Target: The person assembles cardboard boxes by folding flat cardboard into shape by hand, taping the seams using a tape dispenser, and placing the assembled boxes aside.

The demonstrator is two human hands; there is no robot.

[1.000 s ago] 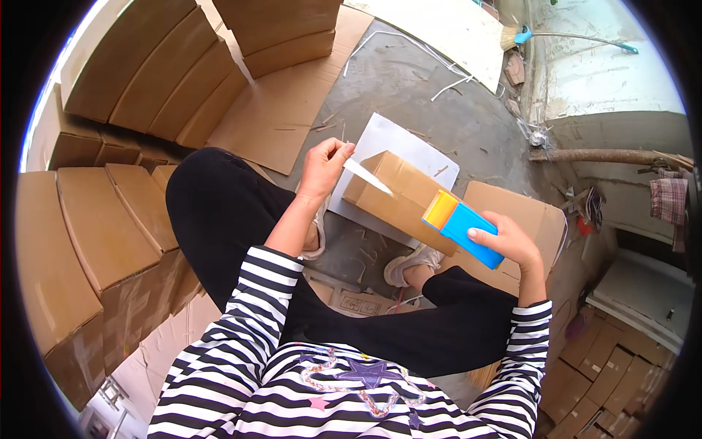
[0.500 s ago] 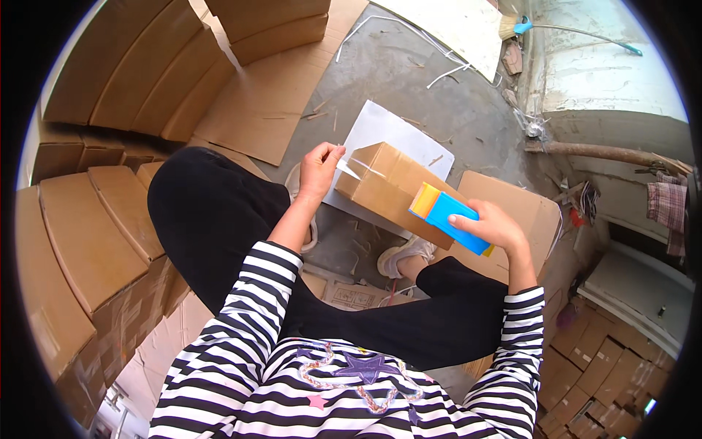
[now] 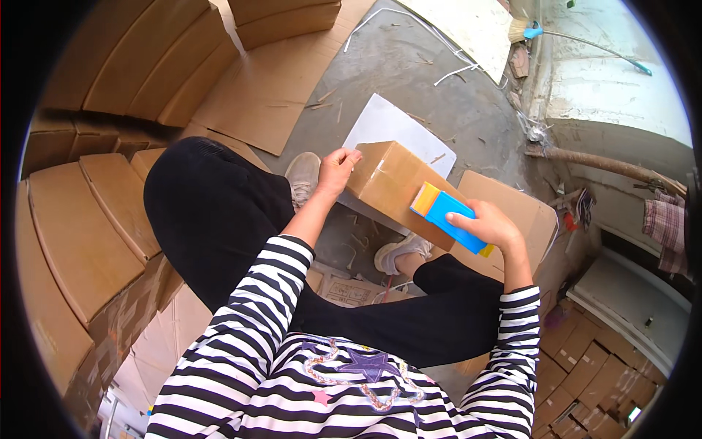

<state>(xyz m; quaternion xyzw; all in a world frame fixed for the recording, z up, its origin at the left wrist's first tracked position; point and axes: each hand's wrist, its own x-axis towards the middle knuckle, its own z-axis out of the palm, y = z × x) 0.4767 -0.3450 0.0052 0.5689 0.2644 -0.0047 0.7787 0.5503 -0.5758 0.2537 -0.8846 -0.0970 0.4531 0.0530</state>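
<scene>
A brown cardboard box (image 3: 395, 172) lies lengthwise in front of me, with a shiny clear strip (image 3: 376, 173) across its top near the left end. At the box's left upper edge, my left hand (image 3: 338, 170) has its thumb and fingertips pinched together; whatever lies between them is hidden. My right hand (image 3: 491, 222) grips a blue block-shaped thing with yellow ends (image 3: 450, 216) and holds it over the box's right part. Under the box, a white sheet or board (image 3: 380, 121) sticks out on the far side.
Stacked cartons (image 3: 77, 227) rise on my left, and a flat cardboard sheet (image 3: 256, 99) lies beyond them. Another cardboard piece (image 3: 512, 208) is right of the box. White straps (image 3: 453, 55) and scraps lie on the grey floor (image 3: 387, 58). A wooden pole (image 3: 599, 157) stands out at right.
My left hand has moved slightly right, in against the box's edge. The pale strip that stretched from its fingers to the box no longer shows there. My right hand keeps its hold.
</scene>
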